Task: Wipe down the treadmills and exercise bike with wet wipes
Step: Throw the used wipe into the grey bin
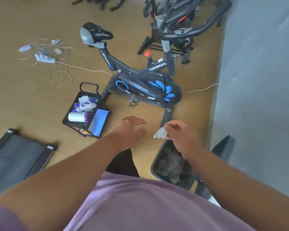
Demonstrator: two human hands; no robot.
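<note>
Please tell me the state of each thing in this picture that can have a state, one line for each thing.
left hand: open, empty, fingers spread.
right hand: pinching a crumpled wipe.
wipe: crumpled, held above the bin's far rim.
bin: open, holds crumpled wipes.
exercise bike: upright on the floor.
basket: on the floor, handle up, full of supplies.
treadmill: flat on the floor.

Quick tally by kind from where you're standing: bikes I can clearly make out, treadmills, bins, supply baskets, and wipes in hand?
Exercise bike, fully visible: 1; more bike frames behind it, too cluttered to count
Treadmill: 1, partly in frame
Waste bin: 1
Supply basket: 1
Wipe in right hand: 1
Left hand: holding nothing
Total: 5
</note>
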